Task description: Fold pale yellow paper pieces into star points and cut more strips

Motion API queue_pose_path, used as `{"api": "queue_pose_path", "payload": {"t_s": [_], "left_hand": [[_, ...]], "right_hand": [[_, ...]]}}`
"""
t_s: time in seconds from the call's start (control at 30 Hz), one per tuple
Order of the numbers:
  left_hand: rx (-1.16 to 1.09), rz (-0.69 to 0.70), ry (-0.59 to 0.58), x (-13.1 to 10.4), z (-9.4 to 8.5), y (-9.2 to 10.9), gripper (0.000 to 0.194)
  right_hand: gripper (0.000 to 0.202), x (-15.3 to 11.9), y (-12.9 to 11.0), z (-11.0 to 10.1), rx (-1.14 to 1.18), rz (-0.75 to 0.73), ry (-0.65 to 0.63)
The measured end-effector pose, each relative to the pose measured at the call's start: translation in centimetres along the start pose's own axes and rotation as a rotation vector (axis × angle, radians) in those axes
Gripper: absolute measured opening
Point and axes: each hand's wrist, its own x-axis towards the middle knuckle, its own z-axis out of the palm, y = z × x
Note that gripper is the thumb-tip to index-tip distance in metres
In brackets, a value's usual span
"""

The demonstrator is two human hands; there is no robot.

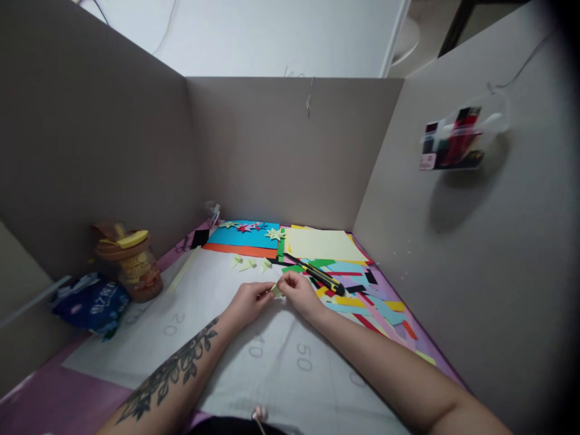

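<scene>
Between my two hands is a small pale-yellow folded paper piece (pixel 277 291), pinched by the fingertips of both. My left hand (pixel 251 299) grips it from the left, and my right hand (pixel 296 291) from the right; the fingers partly cover it. Just beyond them, several similar pale-yellow folded paper pieces (pixel 248 264) lie in a row on the white sheet (pixel 217 344). A black and yellow utility knife (pixel 319 275) rests right of my right hand on coloured paper strips (pixel 357 302).
Folded paper stars (pixel 274 234) lie on a blue sheet (pixel 244 238); pale-yellow paper sheets (pixel 324 244) are beside it. On the left stand a tumbler (pixel 138 269) with a yellow lid and a blue packet (pixel 93 305). Grey partitions (pixel 290 151) enclose the table, with a clear container (pixel 457 139) hanging right.
</scene>
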Motion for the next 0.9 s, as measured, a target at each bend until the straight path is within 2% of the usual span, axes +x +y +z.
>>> {"api": "queue_pose_path", "payload": {"t_s": [0.1,0.17,0.33,0.43,0.57,0.73,0.9], "left_hand": [[0.079,0.016,-0.012,-0.04,0.09,0.28,0.024],[0.074,-0.04,0.008,0.08,0.13,0.35,0.024],[-0.161,-0.238,0.105,0.5,0.18,0.11,0.018],[-0.304,-0.297,0.151,0.61,0.28,0.03,0.017],[-0.404,-0.32,0.151,0.56,0.51,0.3,0.021],[-0.492,-0.329,0.166,0.62,0.64,0.52,0.023],[-0.422,-0.286,0.204,0.71,0.58,0.12,0.016]], "right_hand": [[0.017,0.01,0.07,-0.04,0.01,-0.001,-0.002],[0.021,-0.01,-0.08,-0.06,0.057,0.006,-0.01],[0.023,-0.05,-0.56,0.08,0.183,0.067,-0.018],[0.024,0.01,-0.53,0.25,0.259,0.1,0.032],[0.022,0.13,-0.44,0.36,0.348,0.09,0.084],[0.026,0.06,-0.6,0.3,0.511,0.177,0.062],[0.03,0.05,-0.84,0.17,0.641,0.278,0.057]]}}
